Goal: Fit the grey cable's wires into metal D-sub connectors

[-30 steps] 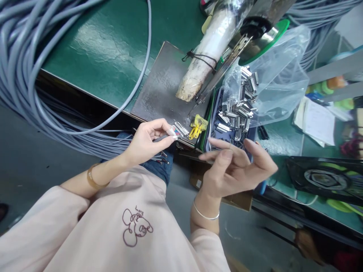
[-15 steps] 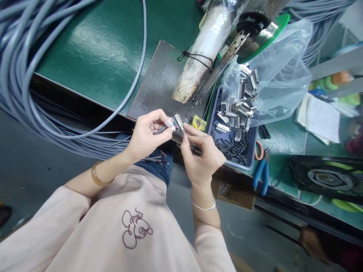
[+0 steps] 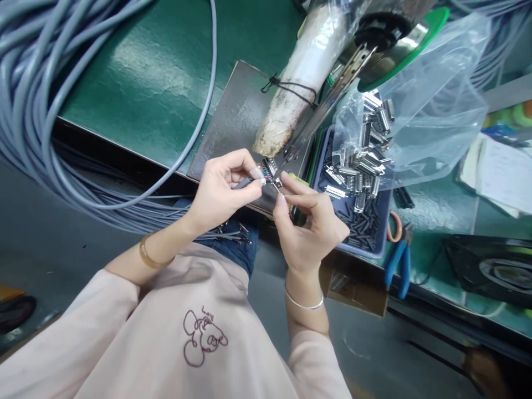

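Observation:
My left hand [image 3: 222, 185] is closed in a pinch on the end of a grey cable [image 3: 243, 183], where small coloured wires show. Those wires run to a metal multi-pin connector [image 3: 271, 165]. At its near end, the thumb and forefinger of my right hand [image 3: 310, 221] pinch the connector. A mounted soldering iron [image 3: 310, 119] points down, its thin tip right at the connector; whether they touch I cannot tell. The fingers partly hide the wire ends.
Beside the iron hangs a stained white tube [image 3: 286, 105] above a grey metal plate [image 3: 220, 130]. On the right are a blue bin [image 3: 380, 244] of connectors and black sleeves, blue-handled pliers [image 3: 398, 265], and a solder spool [image 3: 434, 39]. Coiled grey cables [image 3: 25, 111] fill the left.
The connector has tipped and shifted slightly right and up, under the iron's tip. Both hands have moved a little right with it. The view has shifted slightly.

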`<control>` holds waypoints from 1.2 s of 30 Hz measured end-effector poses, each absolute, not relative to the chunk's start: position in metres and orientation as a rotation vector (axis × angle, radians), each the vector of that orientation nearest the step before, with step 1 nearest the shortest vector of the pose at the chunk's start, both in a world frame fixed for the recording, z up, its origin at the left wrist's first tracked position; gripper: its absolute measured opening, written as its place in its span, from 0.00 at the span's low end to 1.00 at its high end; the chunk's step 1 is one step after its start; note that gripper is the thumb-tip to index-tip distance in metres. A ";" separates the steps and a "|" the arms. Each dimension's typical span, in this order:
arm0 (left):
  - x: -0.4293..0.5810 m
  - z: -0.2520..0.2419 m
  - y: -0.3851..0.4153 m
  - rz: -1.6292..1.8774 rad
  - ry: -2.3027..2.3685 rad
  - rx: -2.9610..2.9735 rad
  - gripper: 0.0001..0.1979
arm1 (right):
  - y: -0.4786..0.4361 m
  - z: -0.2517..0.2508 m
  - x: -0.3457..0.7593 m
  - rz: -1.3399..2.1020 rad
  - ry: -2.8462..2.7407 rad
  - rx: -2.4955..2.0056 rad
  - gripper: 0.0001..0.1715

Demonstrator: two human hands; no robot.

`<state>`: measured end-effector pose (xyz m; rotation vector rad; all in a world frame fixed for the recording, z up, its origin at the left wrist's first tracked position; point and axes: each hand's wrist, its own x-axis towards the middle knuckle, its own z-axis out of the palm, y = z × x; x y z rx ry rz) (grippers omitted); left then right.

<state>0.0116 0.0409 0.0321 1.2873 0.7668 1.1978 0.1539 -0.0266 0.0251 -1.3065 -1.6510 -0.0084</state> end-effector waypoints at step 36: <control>0.004 0.041 0.042 1.044 0.778 1.242 0.06 | -0.023 0.035 0.150 -0.316 -1.812 -1.267 0.11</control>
